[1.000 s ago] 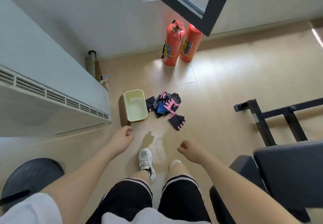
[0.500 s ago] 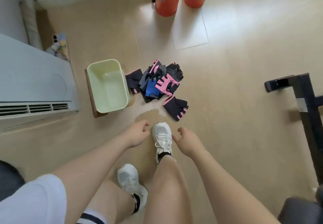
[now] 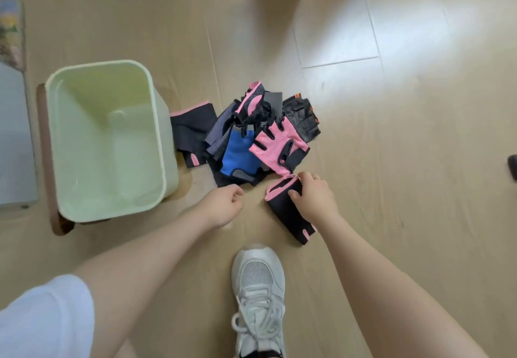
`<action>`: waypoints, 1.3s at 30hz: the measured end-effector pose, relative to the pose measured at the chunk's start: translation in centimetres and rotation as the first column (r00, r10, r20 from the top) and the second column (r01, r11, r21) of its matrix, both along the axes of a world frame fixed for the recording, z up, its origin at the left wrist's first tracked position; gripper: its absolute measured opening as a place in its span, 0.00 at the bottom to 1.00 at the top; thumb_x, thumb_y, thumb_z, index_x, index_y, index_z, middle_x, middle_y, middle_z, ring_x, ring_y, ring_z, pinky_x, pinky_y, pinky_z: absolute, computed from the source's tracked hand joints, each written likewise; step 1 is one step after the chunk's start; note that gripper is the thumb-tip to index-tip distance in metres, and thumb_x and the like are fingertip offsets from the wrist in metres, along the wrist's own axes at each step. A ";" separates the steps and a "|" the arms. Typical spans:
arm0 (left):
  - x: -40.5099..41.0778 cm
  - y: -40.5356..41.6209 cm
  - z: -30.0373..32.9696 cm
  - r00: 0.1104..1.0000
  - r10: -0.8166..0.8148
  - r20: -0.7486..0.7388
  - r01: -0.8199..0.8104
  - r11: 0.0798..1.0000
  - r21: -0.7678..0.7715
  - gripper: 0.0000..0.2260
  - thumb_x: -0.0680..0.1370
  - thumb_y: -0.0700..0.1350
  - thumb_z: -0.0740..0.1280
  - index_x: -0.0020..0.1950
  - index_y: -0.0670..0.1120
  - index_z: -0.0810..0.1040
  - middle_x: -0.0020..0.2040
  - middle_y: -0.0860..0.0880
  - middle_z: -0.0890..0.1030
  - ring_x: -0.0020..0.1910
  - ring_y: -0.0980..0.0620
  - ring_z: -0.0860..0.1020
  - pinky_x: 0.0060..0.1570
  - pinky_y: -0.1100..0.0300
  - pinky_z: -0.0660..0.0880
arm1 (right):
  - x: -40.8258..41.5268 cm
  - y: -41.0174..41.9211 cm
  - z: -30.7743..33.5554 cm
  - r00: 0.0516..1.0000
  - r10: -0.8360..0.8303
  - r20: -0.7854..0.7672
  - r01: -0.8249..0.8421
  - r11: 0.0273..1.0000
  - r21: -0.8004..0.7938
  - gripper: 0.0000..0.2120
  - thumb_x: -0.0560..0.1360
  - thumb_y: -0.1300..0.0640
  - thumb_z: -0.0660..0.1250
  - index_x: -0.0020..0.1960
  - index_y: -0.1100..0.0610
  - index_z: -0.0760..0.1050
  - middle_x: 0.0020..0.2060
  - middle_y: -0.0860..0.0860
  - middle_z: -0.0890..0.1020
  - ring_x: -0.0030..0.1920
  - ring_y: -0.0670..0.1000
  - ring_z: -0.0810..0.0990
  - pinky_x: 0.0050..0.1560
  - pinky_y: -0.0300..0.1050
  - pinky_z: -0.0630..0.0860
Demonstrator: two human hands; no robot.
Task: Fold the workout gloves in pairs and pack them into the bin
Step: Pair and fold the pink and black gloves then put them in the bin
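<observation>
gripping black glove (image 3: 288, 212), r hand (image 3: 314, 199) palm down; l hand (image 3: 223, 206) loosely curled, empty.

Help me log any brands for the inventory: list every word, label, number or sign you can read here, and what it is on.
No text can be read in this picture.
Blue glove: a grey patch at its cuff may carry a mark, too blurred to read.
Printed object at the left edge: colourful print, too blurred to read.
Green bin, white shoe: no visible lettering.
</observation>
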State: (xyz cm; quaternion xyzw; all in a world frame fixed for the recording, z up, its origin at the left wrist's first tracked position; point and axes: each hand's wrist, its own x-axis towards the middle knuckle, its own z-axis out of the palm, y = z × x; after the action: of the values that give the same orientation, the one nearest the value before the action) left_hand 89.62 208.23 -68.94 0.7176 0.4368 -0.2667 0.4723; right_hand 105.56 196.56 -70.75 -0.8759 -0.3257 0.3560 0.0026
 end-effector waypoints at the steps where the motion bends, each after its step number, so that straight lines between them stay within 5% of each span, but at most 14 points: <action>1: 0.2 0.1 -0.6 1.000 0.011 0.021 -0.012 1.000 0.005 0.17 0.77 0.43 0.59 0.65 0.44 0.71 0.56 0.45 0.78 0.56 0.47 0.75 0.49 0.65 0.66 | 0.1 0.3 -0.8 0.999 0.032 0.043 -0.031 0.999 -0.010 0.21 0.75 0.52 0.63 0.64 0.60 0.66 0.62 0.60 0.73 0.62 0.61 0.71 0.59 0.53 0.68; 5: 0.2 -0.5 -0.8 0.991 0.116 0.066 -0.113 0.993 -0.042 0.15 0.76 0.42 0.60 0.62 0.44 0.73 0.48 0.48 0.78 0.52 0.47 0.77 0.52 0.60 0.70 | -0.4 0.1 -1.5 0.997 0.047 0.066 -0.048 0.999 0.018 0.13 0.74 0.55 0.63 0.57 0.58 0.73 0.54 0.58 0.80 0.57 0.61 0.75 0.54 0.51 0.69; 9: 1.0 -1.9 0.5 0.969 0.181 0.166 -0.155 0.975 -0.161 0.08 0.78 0.43 0.59 0.53 0.45 0.76 0.52 0.45 0.81 0.47 0.49 0.79 0.54 0.54 0.74 | -1.2 -0.4 1.5 0.918 -0.278 -0.283 0.361 0.882 0.303 0.06 0.72 0.60 0.65 0.48 0.58 0.76 0.40 0.52 0.80 0.43 0.52 0.77 0.37 0.40 0.70; 12: 2.4 -3.0 2.3 0.879 0.405 0.251 -0.323 0.894 -0.311 0.11 0.80 0.47 0.53 0.51 0.48 0.74 0.49 0.48 0.78 0.44 0.51 0.77 0.47 0.57 0.73 | -2.0 -0.5 4.0 0.868 -0.295 -0.399 0.465 0.765 0.445 0.07 0.71 0.62 0.67 0.44 0.51 0.74 0.36 0.43 0.78 0.37 0.45 0.76 0.34 0.29 0.70; 16: 2.7 -2.8 5.2 0.687 0.667 0.289 -0.526 0.730 -0.436 0.16 0.81 0.52 0.48 0.54 0.49 0.74 0.52 0.47 0.79 0.48 0.47 0.78 0.53 0.51 0.73 | -3.6 0.2 6.6 0.880 -0.225 -0.417 0.445 0.695 0.565 0.15 0.71 0.64 0.68 0.41 0.44 0.70 0.37 0.42 0.77 0.38 0.45 0.77 0.40 0.34 0.72; 21: 1.4 -0.5 8.5 0.495 0.826 0.268 -0.607 0.550 -0.574 0.13 0.79 0.53 0.55 0.47 0.50 0.78 0.40 0.52 0.83 0.37 0.53 0.80 0.49 0.55 0.76 | -6.7 2.1 8.8 0.975 -0.071 -0.213 0.201 0.691 0.694 0.06 0.70 0.54 0.66 0.45 0.54 0.75 0.38 0.49 0.75 0.40 0.54 0.75 0.42 0.49 0.74; 23: 0.9 0.3 9.0 0.535 0.777 0.331 -0.621 0.628 -0.469 0.05 0.77 0.46 0.62 0.48 0.49 0.76 0.43 0.48 0.81 0.37 0.53 0.80 0.43 0.58 0.78 | -7.5 3.0 9.2 0.980 -0.033 -0.195 0.158 0.726 0.669 0.10 0.69 0.52 0.66 0.46 0.57 0.75 0.38 0.49 0.75 0.41 0.53 0.75 0.43 0.50 0.74; 26: 0.2 1.4 8.7 0.640 0.662 0.389 -0.643 0.739 -0.200 0.08 0.75 0.42 0.63 0.52 0.46 0.77 0.48 0.45 0.82 0.46 0.48 0.80 0.49 0.53 0.77 | -7.7 3.6 9.3 0.900 0.090 -0.427 0.211 0.766 0.607 0.13 0.69 0.63 0.68 0.52 0.57 0.75 0.43 0.43 0.75 0.48 0.47 0.75 0.51 0.38 0.73; 29: -0.5 2.5 8.1 0.705 0.573 0.417 -0.611 0.790 -0.051 0.08 0.75 0.40 0.62 0.53 0.45 0.76 0.47 0.48 0.81 0.46 0.49 0.78 0.46 0.57 0.75 | -6.2 3.0 7.7 0.806 -0.094 -0.585 0.461 0.719 0.520 0.14 0.72 0.68 0.62 0.50 0.52 0.75 0.45 0.47 0.79 0.47 0.45 0.77 0.51 0.35 0.74; 32: -1.2 3.0 7.1 0.770 0.496 0.402 -0.561 0.826 0.055 0.10 0.75 0.42 0.63 0.56 0.46 0.77 0.47 0.50 0.80 0.44 0.52 0.77 0.41 0.64 0.73 | -3.4 2.7 4.0 0.770 -0.455 -0.447 0.629 0.657 0.414 0.11 0.75 0.66 0.60 0.54 0.56 0.74 0.50 0.50 0.79 0.47 0.47 0.75 0.52 0.41 0.71; 34: -1.6 2.9 6.4 0.791 0.475 0.386 -0.544 0.834 0.089 0.10 0.75 0.42 0.64 0.55 0.46 0.77 0.46 0.51 0.80 0.41 0.56 0.77 0.38 0.69 0.71 | -1.6 3.1 2.0 0.752 -0.545 -0.371 0.655 0.682 0.326 0.14 0.75 0.64 0.59 0.60 0.58 0.71 0.57 0.53 0.76 0.53 0.49 0.73 0.58 0.47 0.72; 39: -1.8 3.2 5.9 0.813 0.433 0.389 -0.518 0.843 0.146 0.10 0.75 0.41 0.64 0.55 0.45 0.76 0.46 0.50 0.80 0.41 0.55 0.76 0.38 0.70 0.70 | 0.1 6.4 2.3 0.908 -0.310 -0.281 0.417 0.721 0.554 0.18 0.76 0.60 0.59 0.66 0.55 0.65 0.64 0.54 0.72 0.62 0.51 0.71 0.63 0.49 0.69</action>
State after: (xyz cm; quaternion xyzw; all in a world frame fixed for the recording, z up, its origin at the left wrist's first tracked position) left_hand 87.81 211.42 -63.05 0.6721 0.5443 0.0451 0.4999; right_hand 105.71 202.93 -68.41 -0.8422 -0.2415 0.2987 0.3784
